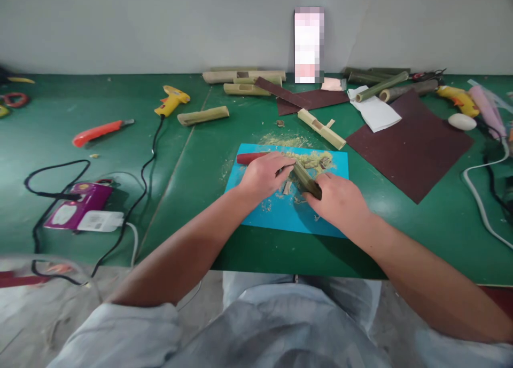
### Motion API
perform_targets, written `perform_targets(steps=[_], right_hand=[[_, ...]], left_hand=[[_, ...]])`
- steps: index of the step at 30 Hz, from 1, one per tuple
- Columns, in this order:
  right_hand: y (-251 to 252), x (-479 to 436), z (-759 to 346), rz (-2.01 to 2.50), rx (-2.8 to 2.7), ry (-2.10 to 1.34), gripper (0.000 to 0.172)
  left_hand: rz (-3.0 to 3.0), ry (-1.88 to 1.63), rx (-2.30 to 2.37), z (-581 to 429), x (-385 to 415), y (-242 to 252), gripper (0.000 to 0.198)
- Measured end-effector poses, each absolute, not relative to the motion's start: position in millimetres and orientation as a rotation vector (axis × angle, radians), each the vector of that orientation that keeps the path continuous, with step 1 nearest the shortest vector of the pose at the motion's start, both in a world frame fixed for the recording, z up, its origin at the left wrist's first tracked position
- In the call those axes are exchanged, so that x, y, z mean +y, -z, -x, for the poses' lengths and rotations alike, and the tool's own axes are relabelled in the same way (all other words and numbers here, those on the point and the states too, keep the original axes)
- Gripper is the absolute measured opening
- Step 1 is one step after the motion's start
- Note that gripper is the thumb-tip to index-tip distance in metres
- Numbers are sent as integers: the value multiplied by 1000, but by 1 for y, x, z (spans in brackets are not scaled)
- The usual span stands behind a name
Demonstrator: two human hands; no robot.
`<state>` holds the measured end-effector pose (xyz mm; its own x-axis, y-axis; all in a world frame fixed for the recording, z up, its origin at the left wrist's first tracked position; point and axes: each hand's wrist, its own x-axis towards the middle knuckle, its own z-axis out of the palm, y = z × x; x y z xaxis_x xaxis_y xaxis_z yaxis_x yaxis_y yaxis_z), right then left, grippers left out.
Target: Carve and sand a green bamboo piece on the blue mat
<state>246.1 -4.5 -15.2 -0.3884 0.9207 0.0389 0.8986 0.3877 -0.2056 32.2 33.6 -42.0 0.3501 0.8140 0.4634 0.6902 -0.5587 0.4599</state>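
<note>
A short green piece of bamboo [306, 180] lies slanted in front of me, over a blue sheet [256, 216]. My right hand [339, 197] is closed around its lower, nearer end. At its upper end my left hand [266, 173] has curled fingers against the bamboo, gripping it. A red handle-like object [250, 158] sticks out to the left behind my left hand; its other end is hidden there. Pale shavings and sawdust [316, 159] are heaped on the sheet around the bamboo, with small chips [287, 187] between my hands.
On the green table [180, 234] lie a red utility knife [102, 133], a yellow glue gun [172, 101], a purple power strip [82, 205] with cords, and a notched bamboo piece [320, 128]. Brown sheets [412, 149] lie right. More bamboo [244, 77] and a phone [308, 45] are by the wall.
</note>
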Motion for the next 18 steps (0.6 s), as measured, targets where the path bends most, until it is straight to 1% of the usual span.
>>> perform_targets(steps=[4, 8, 10, 13, 18], right_hand=[[17, -4, -246, 1627, -2492, -223, 23], [19, -5, -246, 1613, -2485, -200, 22], [19, -6, -246, 1611, -2494, -192, 23], [19, -6, -245, 1617, -2507, -175, 25], [19, -7, -244, 1612, -2528, -164, 24]], left_hand=[[-2499, -991, 1232, -45, 23, 42, 21], [-2634, -863, 1049, -52, 13, 42, 25], [-2668, -871, 1086, -48, 16, 42, 25], [-2687, -977, 1211, -41, 24, 41, 25], [-2764, -885, 1084, -45, 18, 40, 26]])
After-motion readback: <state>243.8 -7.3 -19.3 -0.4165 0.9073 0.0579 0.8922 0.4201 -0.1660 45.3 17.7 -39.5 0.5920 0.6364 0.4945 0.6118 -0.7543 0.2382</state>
